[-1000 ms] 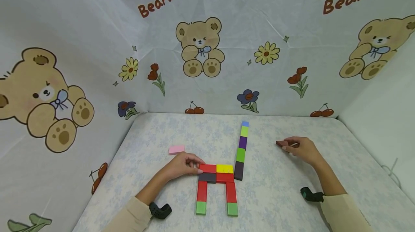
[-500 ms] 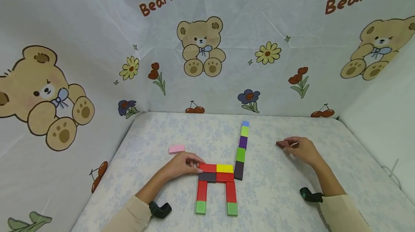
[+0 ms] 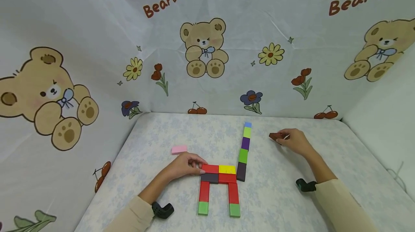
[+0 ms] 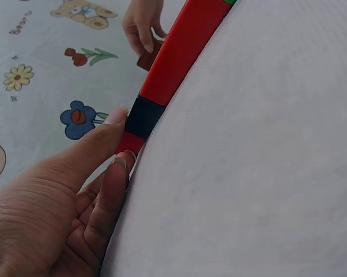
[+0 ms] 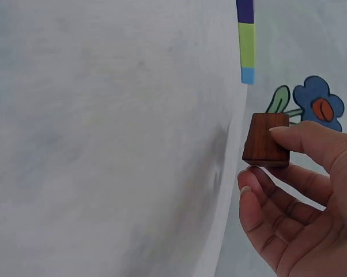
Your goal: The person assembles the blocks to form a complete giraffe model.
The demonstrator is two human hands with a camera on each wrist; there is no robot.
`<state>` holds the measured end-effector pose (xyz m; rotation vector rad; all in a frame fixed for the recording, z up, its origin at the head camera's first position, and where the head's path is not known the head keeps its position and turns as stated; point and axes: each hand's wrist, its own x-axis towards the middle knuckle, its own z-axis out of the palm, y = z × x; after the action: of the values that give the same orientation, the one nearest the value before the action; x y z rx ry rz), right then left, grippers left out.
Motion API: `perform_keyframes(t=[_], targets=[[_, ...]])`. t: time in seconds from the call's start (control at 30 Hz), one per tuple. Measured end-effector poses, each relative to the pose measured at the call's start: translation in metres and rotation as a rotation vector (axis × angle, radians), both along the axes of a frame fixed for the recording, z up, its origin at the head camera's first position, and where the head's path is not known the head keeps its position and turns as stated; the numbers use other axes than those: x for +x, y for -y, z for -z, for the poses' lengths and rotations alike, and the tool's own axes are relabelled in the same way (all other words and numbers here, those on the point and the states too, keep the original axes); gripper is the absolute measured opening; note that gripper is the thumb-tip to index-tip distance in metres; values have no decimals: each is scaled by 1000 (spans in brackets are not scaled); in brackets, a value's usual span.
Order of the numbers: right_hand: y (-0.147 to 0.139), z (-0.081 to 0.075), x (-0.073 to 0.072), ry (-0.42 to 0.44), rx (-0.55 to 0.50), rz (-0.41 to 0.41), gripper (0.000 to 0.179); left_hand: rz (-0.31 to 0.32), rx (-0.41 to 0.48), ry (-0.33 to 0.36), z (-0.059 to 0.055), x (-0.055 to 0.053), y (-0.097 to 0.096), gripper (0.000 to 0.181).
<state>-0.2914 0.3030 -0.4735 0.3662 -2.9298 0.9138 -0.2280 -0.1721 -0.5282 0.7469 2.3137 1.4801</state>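
Note:
My right hand [image 3: 294, 141] pinches a dark brown wooden block [image 5: 268, 137] between thumb and fingers, to the right of the far end of a tall column of blocks. That column runs from a dark block [image 3: 241, 172] up through green and purple to a small blue block [image 3: 248, 124]. My left hand [image 3: 185, 165] has thumb and fingertips at the left end of a red block [image 3: 211, 169], holding it against the dark grey block [image 3: 209, 178] below. Beside it lie a yellow block [image 3: 227, 169] and another red block [image 3: 227, 178].
Two red legs ending in green blocks [image 3: 203, 208] extend toward the near side. A pink block [image 3: 179, 149] lies beyond my left hand on the pale blue tabletop [image 3: 279, 196]. A bear-print cloth [image 3: 240, 19] stands behind the table.
My right hand has moved slightly away from me and left with the brown block, nearer the column's far end. My left hand and the laid blocks stay in place.

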Motion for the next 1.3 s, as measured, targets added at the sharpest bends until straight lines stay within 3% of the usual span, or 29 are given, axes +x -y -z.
perform_keyframes(t=[0.3, 0.6, 1.3], targets=[[29, -1, -32, 7, 16, 10, 37, 4, -11, -10, -1, 1, 0, 24], [47, 5, -54, 41, 42, 30, 37, 5, 5, -1, -2, 3, 1, 23], [57, 12, -69, 37, 94, 0, 40, 16, -3, -19, 0, 1, 0, 24]])
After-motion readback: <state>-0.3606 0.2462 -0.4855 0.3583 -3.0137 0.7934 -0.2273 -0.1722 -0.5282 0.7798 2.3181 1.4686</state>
